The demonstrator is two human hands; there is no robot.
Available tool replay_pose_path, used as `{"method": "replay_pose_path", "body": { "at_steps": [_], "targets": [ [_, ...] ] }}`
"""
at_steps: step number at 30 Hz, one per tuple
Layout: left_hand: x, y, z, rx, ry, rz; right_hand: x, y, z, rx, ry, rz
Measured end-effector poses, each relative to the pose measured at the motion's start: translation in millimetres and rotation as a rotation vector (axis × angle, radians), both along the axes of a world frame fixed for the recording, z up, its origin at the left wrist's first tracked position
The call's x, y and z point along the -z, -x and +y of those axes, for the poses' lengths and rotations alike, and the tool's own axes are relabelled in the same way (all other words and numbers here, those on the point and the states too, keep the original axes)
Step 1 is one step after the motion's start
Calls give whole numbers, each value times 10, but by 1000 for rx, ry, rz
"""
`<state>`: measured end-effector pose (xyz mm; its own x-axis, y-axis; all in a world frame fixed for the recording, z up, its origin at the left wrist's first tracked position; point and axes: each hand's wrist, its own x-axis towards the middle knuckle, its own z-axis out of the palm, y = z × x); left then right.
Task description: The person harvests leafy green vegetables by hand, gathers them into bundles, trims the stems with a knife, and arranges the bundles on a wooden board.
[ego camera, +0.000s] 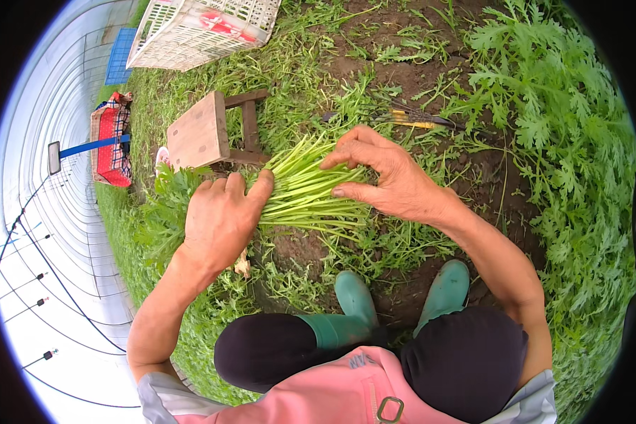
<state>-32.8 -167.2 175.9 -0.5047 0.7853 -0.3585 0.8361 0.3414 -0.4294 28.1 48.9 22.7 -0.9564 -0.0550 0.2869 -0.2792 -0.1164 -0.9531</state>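
Observation:
A thick bunch of leafy greens, which look like crown daisy, lies crosswise in front of me with its pale green stems fanned to the right. My left hand is closed over the bunch where stems meet leaves. The lobed leaves stick out past that hand on the left. At the cut stem ends, my right hand has thumb and fingers apart. Its fingertips are over or lightly against the outer stems; which of the two I cannot tell.
A low wooden stool stands beyond the bunch, near a white plastic crate and a blue crate. A yellow-handled tool lies on soil strewn with cuttings. Uncut greens grow at right. My green boots are below.

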Motion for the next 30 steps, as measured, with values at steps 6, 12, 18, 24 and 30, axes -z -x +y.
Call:
{"method": "replay_pose_path", "body": {
  "at_steps": [6,12,18,24,30],
  "targets": [
    [-303,-27,27,89,72,155,311,24,379,231,-294,-302],
    [-481,-209,76,171,121,174,-230,160,110,134,-241,175],
    [-676,-349,256,181,148,190,-423,166,83,-84,-229,155],
    [-737,-472,315,198,141,204,-434,117,161,-271,-16,-35],
    [-675,-515,237,178,82,178,-473,140,303,-405,141,-223]
  ]
}}
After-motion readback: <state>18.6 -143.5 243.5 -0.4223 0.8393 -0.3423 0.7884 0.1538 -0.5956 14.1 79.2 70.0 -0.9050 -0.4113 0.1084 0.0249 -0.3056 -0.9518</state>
